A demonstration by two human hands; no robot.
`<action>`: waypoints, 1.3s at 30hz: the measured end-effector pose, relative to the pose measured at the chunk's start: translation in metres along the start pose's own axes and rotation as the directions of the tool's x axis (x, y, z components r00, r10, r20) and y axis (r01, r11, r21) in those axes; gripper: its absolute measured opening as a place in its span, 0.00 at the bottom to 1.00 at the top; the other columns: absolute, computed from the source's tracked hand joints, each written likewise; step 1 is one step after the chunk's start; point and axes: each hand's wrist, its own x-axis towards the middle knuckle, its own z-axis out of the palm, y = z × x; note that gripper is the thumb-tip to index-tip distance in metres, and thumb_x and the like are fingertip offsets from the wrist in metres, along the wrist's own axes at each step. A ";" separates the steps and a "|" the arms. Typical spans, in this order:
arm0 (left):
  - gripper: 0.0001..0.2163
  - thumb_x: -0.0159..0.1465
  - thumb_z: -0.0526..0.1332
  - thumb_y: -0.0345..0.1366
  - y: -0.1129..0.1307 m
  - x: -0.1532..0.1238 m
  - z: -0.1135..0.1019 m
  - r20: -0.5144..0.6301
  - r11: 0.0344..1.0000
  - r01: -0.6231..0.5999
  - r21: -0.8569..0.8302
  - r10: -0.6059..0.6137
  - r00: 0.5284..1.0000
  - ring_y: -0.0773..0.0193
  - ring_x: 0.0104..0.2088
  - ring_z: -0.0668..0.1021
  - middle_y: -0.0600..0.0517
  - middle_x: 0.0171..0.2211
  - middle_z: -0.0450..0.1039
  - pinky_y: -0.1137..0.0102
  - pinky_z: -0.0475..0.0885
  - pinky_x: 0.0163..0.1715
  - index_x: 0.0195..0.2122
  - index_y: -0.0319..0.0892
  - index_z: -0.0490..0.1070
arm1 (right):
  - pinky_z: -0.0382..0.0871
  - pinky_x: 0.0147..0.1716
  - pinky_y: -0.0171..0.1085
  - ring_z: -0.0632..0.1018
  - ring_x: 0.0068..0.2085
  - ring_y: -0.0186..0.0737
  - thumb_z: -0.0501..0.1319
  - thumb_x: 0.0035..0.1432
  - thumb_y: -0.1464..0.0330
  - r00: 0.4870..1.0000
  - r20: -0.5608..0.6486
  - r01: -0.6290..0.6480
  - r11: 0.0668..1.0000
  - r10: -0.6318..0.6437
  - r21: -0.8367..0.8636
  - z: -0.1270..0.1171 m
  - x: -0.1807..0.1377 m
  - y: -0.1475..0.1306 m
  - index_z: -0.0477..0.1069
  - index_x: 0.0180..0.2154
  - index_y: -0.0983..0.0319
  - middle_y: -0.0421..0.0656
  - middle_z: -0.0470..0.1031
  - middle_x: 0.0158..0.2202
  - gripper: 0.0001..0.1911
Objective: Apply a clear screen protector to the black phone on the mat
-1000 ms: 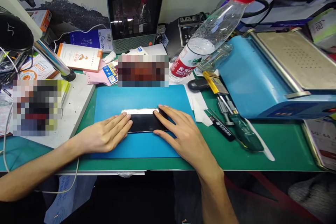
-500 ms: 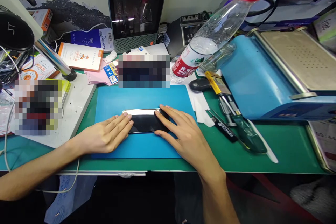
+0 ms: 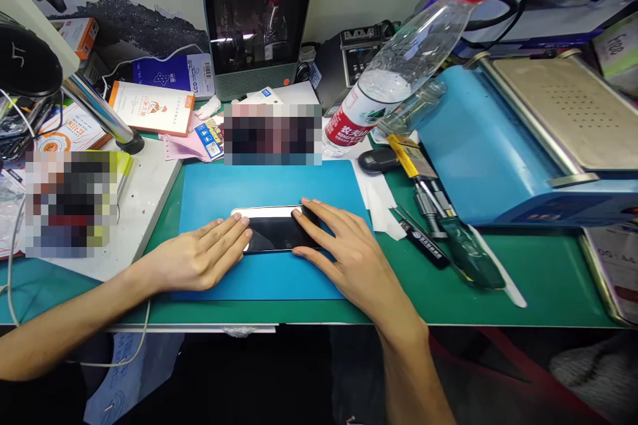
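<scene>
A smartphone (image 3: 272,234) with a dark, glossy screen lies lengthwise on the blue mat (image 3: 219,182), a bright reflection along its far edge. The stretched fingers of my left hand (image 3: 202,259) rest flat over its left end. Around the right end is my right hand (image 3: 349,249), thumb at the near edge, one fingertip on the screen and another finger along the far edge. That end of the phone is partly hidden under the right hand.
A tilted-looking water bottle (image 3: 373,99) stands behind the mat near a black mouse (image 3: 379,161). Tools, including a green-handled one (image 3: 473,255), lie to the right beside a blue machine (image 3: 458,139). A smart display (image 3: 256,26) stands at the back; a white stand base (image 3: 144,206) is left.
</scene>
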 end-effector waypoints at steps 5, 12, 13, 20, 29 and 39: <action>0.24 0.74 0.63 0.25 -0.001 0.002 -0.001 0.009 0.996 -0.042 0.075 0.041 0.999 0.46 0.66 0.77 0.33 0.63 0.76 0.59 0.79 0.65 0.69 0.26 0.65 | 0.71 0.66 0.56 0.72 0.70 0.54 0.62 0.75 0.60 1.000 -0.012 -0.006 1.000 0.006 0.011 0.000 0.001 0.000 0.65 0.70 0.56 0.52 0.69 0.71 0.26; 0.23 0.73 0.64 0.25 -0.001 0.003 -0.001 -0.038 0.997 -0.034 0.072 0.037 0.999 0.46 0.67 0.76 0.33 0.62 0.77 0.59 0.78 0.66 0.68 0.26 0.67 | 0.71 0.66 0.56 0.71 0.70 0.54 0.63 0.74 0.62 1.000 -0.008 0.012 1.000 -0.013 -0.016 0.001 0.000 0.001 0.66 0.69 0.60 0.53 0.69 0.71 0.27; 0.24 0.73 0.64 0.24 -0.001 0.003 -0.002 -0.044 0.998 -0.031 0.055 0.033 0.998 0.46 0.67 0.76 0.32 0.62 0.77 0.59 0.78 0.66 0.68 0.26 0.67 | 0.71 0.66 0.56 0.71 0.70 0.54 0.63 0.74 0.62 1.000 -0.009 0.013 1.000 -0.013 -0.016 0.000 0.000 0.001 0.67 0.69 0.60 0.53 0.69 0.71 0.27; 0.26 0.73 0.63 0.24 -0.003 0.006 -0.006 -0.031 0.999 -0.021 0.036 0.022 0.999 0.46 0.68 0.74 0.33 0.63 0.76 0.59 0.78 0.65 0.71 0.27 0.62 | 0.72 0.65 0.57 0.72 0.70 0.54 0.63 0.74 0.62 1.000 -0.010 0.010 1.000 -0.010 0.002 0.000 0.001 0.002 0.65 0.70 0.58 0.53 0.70 0.71 0.27; 0.29 0.74 0.62 0.23 -0.003 0.007 -0.009 -0.045 1.000 -0.008 -0.017 0.007 0.999 0.45 0.66 0.75 0.34 0.62 0.77 0.59 0.80 0.63 0.74 0.29 0.57 | 0.71 0.65 0.58 0.72 0.70 0.55 0.63 0.74 0.60 1.000 -0.020 0.001 1.000 0.000 0.016 0.001 0.001 0.002 0.64 0.70 0.57 0.53 0.69 0.72 0.28; 0.25 0.73 0.63 0.23 -0.004 0.010 -0.013 -0.073 0.999 0.008 -0.045 -0.011 0.997 0.49 0.66 0.76 0.39 0.63 0.78 0.62 0.81 0.63 0.70 0.34 0.66 | 0.69 0.67 0.56 0.71 0.71 0.52 0.62 0.75 0.58 0.999 0.006 -0.040 0.998 0.040 0.047 0.001 -0.001 0.002 0.63 0.71 0.55 0.49 0.68 0.73 0.29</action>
